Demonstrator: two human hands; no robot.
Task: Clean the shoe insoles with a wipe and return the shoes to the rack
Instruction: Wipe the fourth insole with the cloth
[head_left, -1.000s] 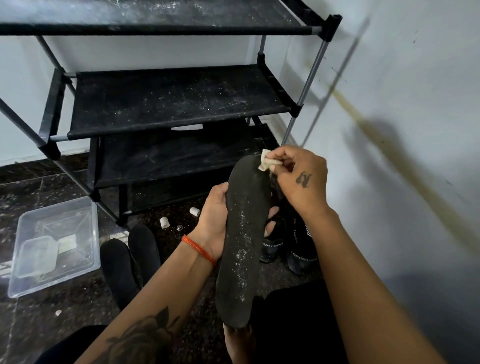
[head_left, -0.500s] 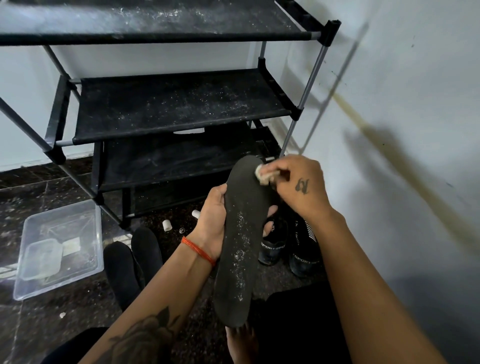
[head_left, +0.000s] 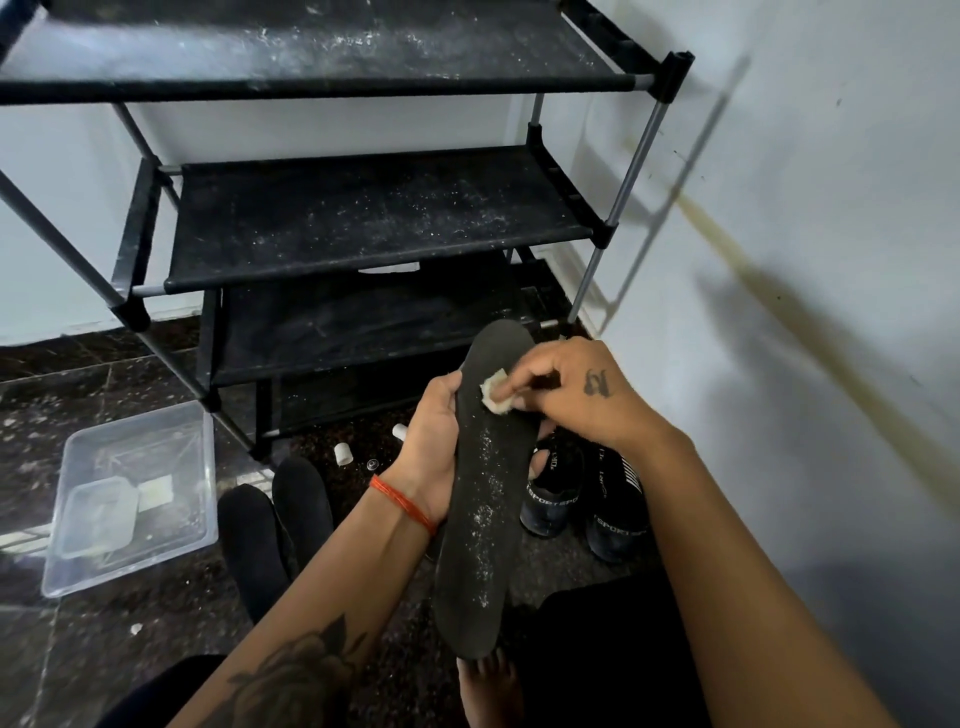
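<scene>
In front of the black fabric-shelved shoe rack (head_left: 374, 228), the left hand (head_left: 434, 447) grips a long dusty black insole (head_left: 483, 488) (held upright) while the right hand (head_left: 576, 400) pinches a small white wipe (head_left: 493, 397) against its upper end.

rack (head_left: 374, 228) top cut off, shoes (head_left: 587, 493) partly behind insole (head_left: 480, 499)

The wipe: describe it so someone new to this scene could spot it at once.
Start at the black shoe rack against the wall; in front of its lowest shelves the left hand holds a long black insole upright. Near the insole's top, the right hand pinches the wipe, a small off-white wad, the only pale thing on that dark surface besides dust specks.
</scene>
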